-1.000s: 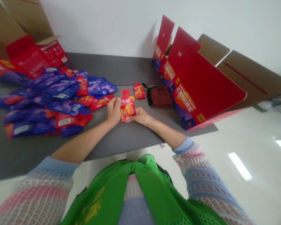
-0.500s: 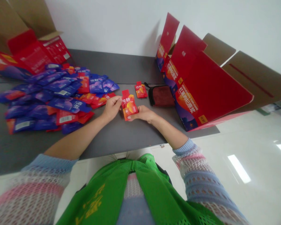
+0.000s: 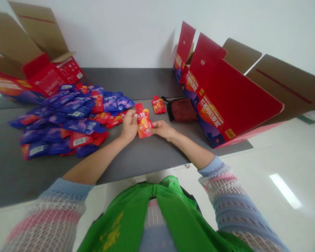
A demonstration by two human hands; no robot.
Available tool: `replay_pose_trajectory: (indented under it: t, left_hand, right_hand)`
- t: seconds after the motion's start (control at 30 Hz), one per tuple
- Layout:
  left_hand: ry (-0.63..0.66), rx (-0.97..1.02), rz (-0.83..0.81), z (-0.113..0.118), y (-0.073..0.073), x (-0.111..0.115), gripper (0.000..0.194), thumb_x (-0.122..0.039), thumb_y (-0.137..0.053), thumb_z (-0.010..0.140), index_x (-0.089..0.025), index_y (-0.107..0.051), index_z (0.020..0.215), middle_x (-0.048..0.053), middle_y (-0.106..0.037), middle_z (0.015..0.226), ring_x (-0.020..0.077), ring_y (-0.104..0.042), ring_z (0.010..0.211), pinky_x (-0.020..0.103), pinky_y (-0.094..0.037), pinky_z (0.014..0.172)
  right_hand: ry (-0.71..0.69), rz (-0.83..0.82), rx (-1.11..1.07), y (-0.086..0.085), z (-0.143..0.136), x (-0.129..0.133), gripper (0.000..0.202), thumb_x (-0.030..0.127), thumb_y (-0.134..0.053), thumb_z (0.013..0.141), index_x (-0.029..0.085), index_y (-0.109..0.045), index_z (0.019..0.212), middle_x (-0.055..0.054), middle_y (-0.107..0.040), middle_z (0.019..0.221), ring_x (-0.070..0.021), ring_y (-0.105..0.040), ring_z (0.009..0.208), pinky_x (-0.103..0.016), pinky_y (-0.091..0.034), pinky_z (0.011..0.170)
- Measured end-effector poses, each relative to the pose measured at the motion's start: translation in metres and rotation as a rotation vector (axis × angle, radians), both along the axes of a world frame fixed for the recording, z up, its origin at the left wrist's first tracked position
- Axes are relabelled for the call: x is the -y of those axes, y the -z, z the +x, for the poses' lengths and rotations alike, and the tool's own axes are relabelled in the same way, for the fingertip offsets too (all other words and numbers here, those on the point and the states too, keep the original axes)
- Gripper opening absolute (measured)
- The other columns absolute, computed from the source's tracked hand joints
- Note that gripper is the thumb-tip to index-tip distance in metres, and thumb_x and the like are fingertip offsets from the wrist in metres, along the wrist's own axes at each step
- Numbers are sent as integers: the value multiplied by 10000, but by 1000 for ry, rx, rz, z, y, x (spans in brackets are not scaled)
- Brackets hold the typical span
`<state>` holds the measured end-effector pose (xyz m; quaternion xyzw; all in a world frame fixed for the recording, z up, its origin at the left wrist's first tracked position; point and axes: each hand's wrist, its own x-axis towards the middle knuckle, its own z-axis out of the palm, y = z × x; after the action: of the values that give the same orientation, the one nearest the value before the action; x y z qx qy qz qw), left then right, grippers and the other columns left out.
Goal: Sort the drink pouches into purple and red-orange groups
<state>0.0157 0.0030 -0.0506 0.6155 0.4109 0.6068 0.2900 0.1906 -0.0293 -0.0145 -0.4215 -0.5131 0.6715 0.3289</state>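
Note:
Between my two hands, above the grey table (image 3: 147, 159), is a red and orange pouch (image 3: 143, 120) with a narrow top, its printed front facing up. My left hand (image 3: 130, 125) is closed on its upper left edge. With thumb and fingers, my right hand (image 3: 162, 129) pinches its lower right side. A second red pouch (image 3: 159, 105) lies flat just beyond my right hand. To the left of my left hand spreads a heap of blue and red pouches (image 3: 80, 126).
A dark reddish-brown zip case (image 3: 183, 110) with a strap lies right of the second pouch. Tall red printed cartons (image 3: 220, 101) with raised flaps stand at the right. Another opened carton (image 3: 46, 75) stands behind the heap. A white wall (image 3: 120, 31) rises at the back.
My left hand has curled more tightly on the pouch's edge, and the pouch looks narrower and bent. The whole view has shifted slightly. The heap looks the same.

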Motion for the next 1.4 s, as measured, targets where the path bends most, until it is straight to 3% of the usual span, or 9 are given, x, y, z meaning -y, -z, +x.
replay_pose_trajectory:
  t: [0.13, 0.3, 0.47, 0.63, 0.77, 0.9, 1.07, 1.23, 1.4]
  left_hand:
    - [39, 194, -157, 2, -1, -7, 236, -418, -612, 878, -183, -600, 856, 13, -623, 766, 132, -559, 662, 231, -461, 615]
    - [143, 377, -460, 1, -10, -9, 212, -353, -665, 840, -191, -558, 755, -79, -398, 477, 68, -298, 354, 191, -238, 361]
    - [72, 387, -448, -5, -12, -16, 273, -419, -623, 868, -194, -534, 742, -67, -451, 494, 73, -370, 352, 191, -283, 366]
    - [-282, 42, -243, -16, -7, -15, 187, -346, -499, 939, -183, -586, 971, -35, -595, 617, 98, -520, 453, 197, -414, 478]
    - [-366, -249, -114, -25, -22, 3, 241, -268, -423, 959, -184, -563, 1137, 42, -714, 922, 134, -661, 647, 268, -523, 692]
    - [-426, -505, -108, -22, -37, 22, 326, -228, -444, 940, -182, -517, 1255, 92, -694, 1156, 196, -704, 891, 370, -514, 923]
    - [-398, -776, -94, -3, -37, 39, 355, -253, -481, 901, -161, -555, 1236, 165, -569, 1360, 286, -613, 1159, 403, -501, 949]
    - [-262, -1161, -189, 26, -35, 51, 351, -293, -405, 928, -109, -628, 1127, 215, -638, 1150, 386, -562, 1140, 510, -451, 927]
    - [-256, -1195, -238, 36, -35, 49, 396, -287, -397, 938, -84, -610, 1203, 244, -610, 1210, 401, -504, 1204, 524, -400, 966]
  right_hand:
    - [71, 59, 8, 2, -2, -2, 417, 457, -922, 542, 137, -752, 748, -20, -742, 686, -156, -693, 704, -292, -577, 754]
    - [174, 47, -3, 2, 0, -6, 409, 434, -936, 516, 129, -732, 699, -21, -730, 651, -119, -662, 604, -252, -567, 690]
    - [263, 49, -1, 4, 0, -8, 375, 410, -927, 560, 125, -735, 709, -26, -732, 642, -103, -653, 560, -223, -555, 639]
    - [273, 26, 80, 8, -2, -7, 274, 372, -856, 716, 122, -762, 776, -41, -748, 661, -126, -690, 574, -237, -583, 653]
    - [127, 94, 291, 6, 5, 0, 212, 348, -733, 864, 143, -785, 853, -48, -764, 695, -146, -734, 623, -223, -573, 654]
    - [39, 249, 566, -2, 13, 8, 199, 369, -718, 880, 189, -801, 901, -33, -772, 712, -161, -761, 710, -200, -544, 681]
    - [31, 306, 670, -10, 13, 10, 196, 358, -681, 912, 215, -794, 984, -23, -786, 771, -145, -760, 741, -181, -523, 674]
    - [20, 319, 753, -14, 12, 10, 219, 377, -642, 936, 215, -788, 966, -10, -782, 761, -126, -751, 739, -165, -491, 661]
    - [24, 382, 884, -17, 13, 9, 236, 372, -593, 955, 229, -781, 953, 15, -751, 677, -114, -726, 712, -167, -422, 614]
